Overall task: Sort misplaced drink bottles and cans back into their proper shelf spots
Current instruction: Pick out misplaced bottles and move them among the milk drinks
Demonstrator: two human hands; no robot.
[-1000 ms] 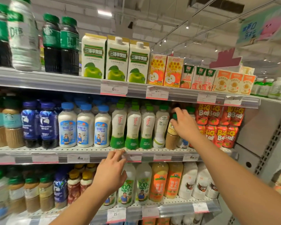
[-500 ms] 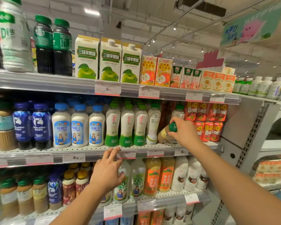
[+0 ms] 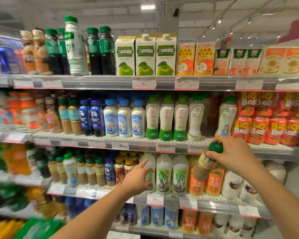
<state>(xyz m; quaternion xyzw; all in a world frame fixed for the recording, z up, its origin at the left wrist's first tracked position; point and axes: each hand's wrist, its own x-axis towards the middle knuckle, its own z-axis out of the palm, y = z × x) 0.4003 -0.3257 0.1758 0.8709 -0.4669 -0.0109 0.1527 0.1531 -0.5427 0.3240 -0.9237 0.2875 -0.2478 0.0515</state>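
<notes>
Partly hand-hidden, tilted coffee bottle (image 3: 204,165)

Two bare forearms extend from the lower edge of the view, converging upward. The left hand (image 3: 138,176) is raised with its back toward the camera, fingers relaxed and slightly spread, index finger foremost (blurred at the tips); nothing is held in it. The right hand (image 3: 235,154) sits higher and further right, wrist bent, thumb and fingers curled over the green cap of a tan coffee bottle (image 3: 204,166), which tilts down and to the left below the grip.
</notes>
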